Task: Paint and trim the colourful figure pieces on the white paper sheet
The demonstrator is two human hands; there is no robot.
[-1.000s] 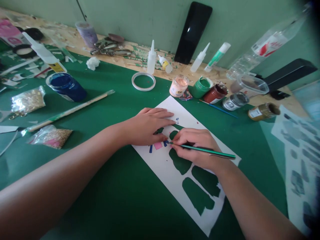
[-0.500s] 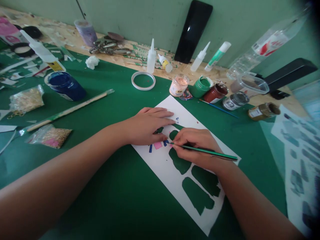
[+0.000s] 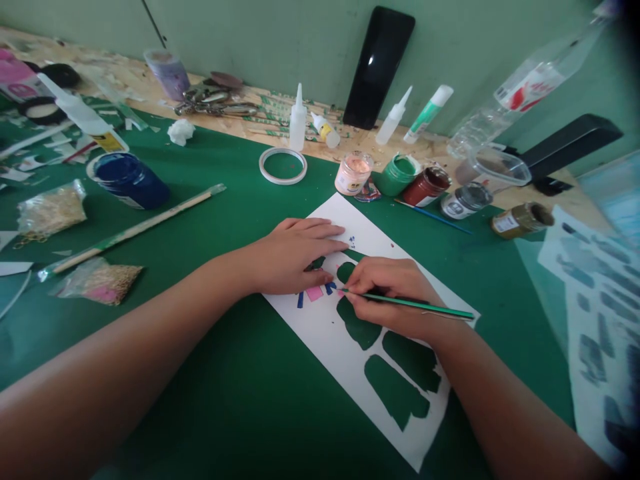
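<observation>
A white paper sheet (image 3: 345,347) with several cut-out holes lies slanted on the green mat (image 3: 220,393). My left hand (image 3: 295,257) rests flat on its upper left part, fingers spread, holding nothing. My right hand (image 3: 390,287) pinches a thin green brush (image 3: 415,304), its tip close to my left thumb. Between the hands, small blue pieces or marks (image 3: 301,300) and a pink patch (image 3: 314,293) show on the paper. Which they are, I cannot tell. Small blue marks (image 3: 352,242) dot the sheet near my left fingertips.
Open paint jars, pink (image 3: 354,173), green (image 3: 399,175), dark red (image 3: 426,186) and others, stand beyond the paper. A blue jar (image 3: 131,180), long stick (image 3: 135,230) and bead bags (image 3: 103,281) lie left. A tape ring (image 3: 283,166) lies centrally. Painted sheets (image 3: 590,320) are at right.
The view has shifted slightly, so the background items sit a little lower and further left. Both hands keep nearly the same pose on the paper, the brush still in my right hand.
</observation>
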